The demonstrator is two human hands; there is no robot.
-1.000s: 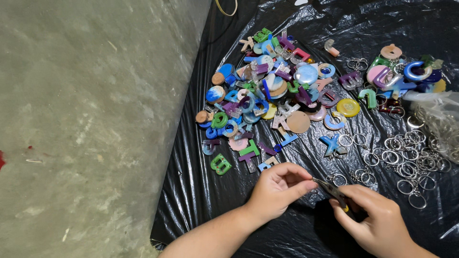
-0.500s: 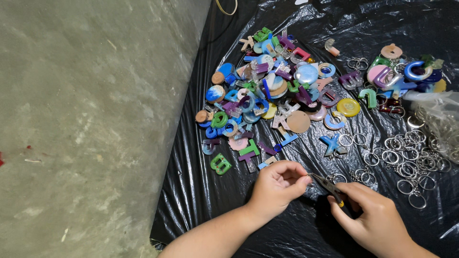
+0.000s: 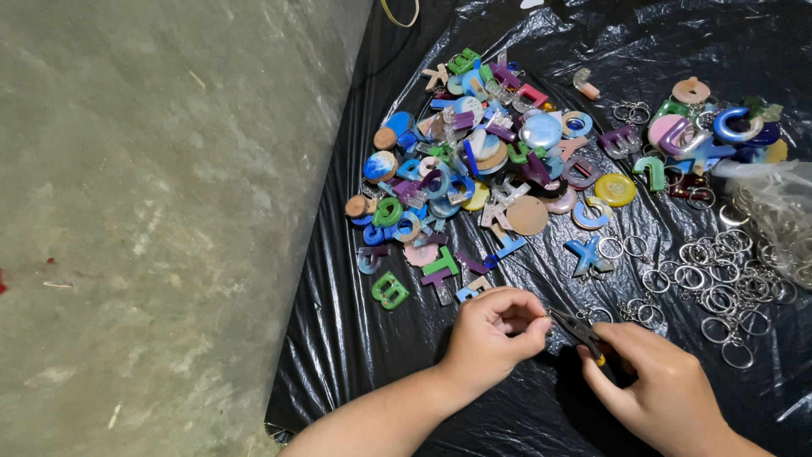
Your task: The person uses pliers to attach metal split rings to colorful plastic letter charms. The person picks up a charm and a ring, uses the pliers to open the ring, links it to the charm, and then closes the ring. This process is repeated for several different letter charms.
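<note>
My left hand (image 3: 493,336) is curled with its fingertips pinched on a tiny piece that I cannot make out. My right hand (image 3: 655,391) grips small dark pliers (image 3: 579,328) with a yellow spot on the handle; their tip meets my left fingertips. Both hands hover over a black plastic sheet (image 3: 355,338) near its front edge. Just beyond them lies a heap of colourful resin letter and disc charms (image 3: 491,161). A blue cross-shaped charm (image 3: 585,254) lies close to the pliers.
Several loose metal key rings (image 3: 710,288) are scattered at the right, beside a clear plastic bag (image 3: 774,203) holding more. A second small cluster of charms (image 3: 710,135) sits at the back right. Bare concrete floor (image 3: 152,211) fills the left.
Both hands have stayed nearly in place; the pliers' tip remains at my left fingertips with only slight shifting.
</note>
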